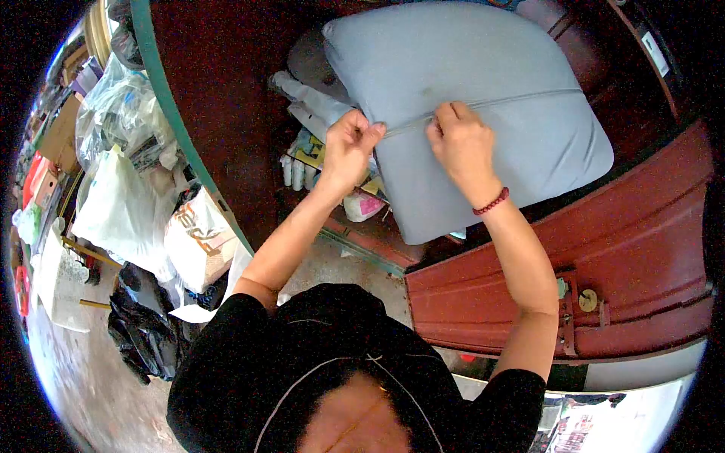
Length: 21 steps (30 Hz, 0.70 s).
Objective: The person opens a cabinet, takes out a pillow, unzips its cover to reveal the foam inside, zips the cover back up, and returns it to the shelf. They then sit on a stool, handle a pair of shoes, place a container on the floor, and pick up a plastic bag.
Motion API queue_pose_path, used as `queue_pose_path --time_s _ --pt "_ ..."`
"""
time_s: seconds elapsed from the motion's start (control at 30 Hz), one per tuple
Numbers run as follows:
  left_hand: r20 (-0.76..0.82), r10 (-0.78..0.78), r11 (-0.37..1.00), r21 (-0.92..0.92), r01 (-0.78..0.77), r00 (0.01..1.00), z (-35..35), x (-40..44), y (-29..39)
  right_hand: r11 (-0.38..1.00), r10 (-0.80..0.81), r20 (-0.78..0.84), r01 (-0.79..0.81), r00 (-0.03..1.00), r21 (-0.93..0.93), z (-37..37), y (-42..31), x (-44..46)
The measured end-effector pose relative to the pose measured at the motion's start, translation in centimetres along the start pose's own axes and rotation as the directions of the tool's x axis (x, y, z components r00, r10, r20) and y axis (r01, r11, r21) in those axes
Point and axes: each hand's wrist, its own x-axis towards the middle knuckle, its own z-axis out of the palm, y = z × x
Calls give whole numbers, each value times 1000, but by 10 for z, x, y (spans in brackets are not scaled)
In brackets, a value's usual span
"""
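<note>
A large grey cushion, smooth and plump with rounded corners, lies in a dark red wooden cabinet. A seam that looks like a zipper runs across its cover. My left hand is closed in a pinch on the cover at the seam's left end. My right hand, with a dark red bead bracelet at the wrist, has its fingers closed at the seam further right. Whatever small part the right fingertips grip is hidden.
Bags and small packets sit beneath the cushion's left edge. A red cabinet door with a latch hangs open at the right. Left of the green-edged door are plastic bags, a black bag and boxes.
</note>
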Motion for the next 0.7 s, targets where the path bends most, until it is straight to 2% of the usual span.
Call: queue_pose_path --time_s 0.07,0.2,0.27,0.37,0.43,0.47,0.5,0.53,0.57,0.6,0.63,0.67,0.7 --pt "10 101 991 84 -102 995 -4 8 -14 999 -36 -14 36 999 13 4 2 -2" --pt "-15 126 970 211 -120 992 -7 11 -36 997 -69 -14 69 998 30 10 5 -6" --pt "-54 289 914 314 -258 956 -7 16 -51 994 -92 -24 93 995 56 11 6 -8" --pt "-58 288 913 319 -255 956 -8 15 -58 995 -30 -63 36 998 96 5 5 -18" --pt "-60 303 903 336 -266 951 -7 14 -56 962 208 28 -209 978 176 -2 7 -26" --pt "-61 317 894 352 -276 947 -6 12 -54 962 206 28 -208 978 176 -6 8 -34" --pt "-63 317 894 352 -276 946 -6 10 -50 894 326 105 -342 940 289 -9 8 -45" --pt "-56 249 905 368 -212 967 -5 8 -45 796 425 195 -468 884 385 -10 8 -55" --pt "-52 181 911 385 -148 982 -5 7 -43 799 418 195 -461 887 387 -8 4 -63" --pt "-58 182 911 386 -147 982 -4 8 -44 872 328 81 -334 941 359 -3 -4 -72" --pt "-66 257 903 371 -215 964 -1 10 -47 927 226 -30 -206 974 314 0 -12 -77" --pt "-74 329 890 356 -283 941 1 10 -46 921 250 -40 -225 967 319 -3 -24 -73" --pt "-72 326 890 359 -281 942 1 8 -45 919 254 -38 -229 967 322 -4 -25 -76"
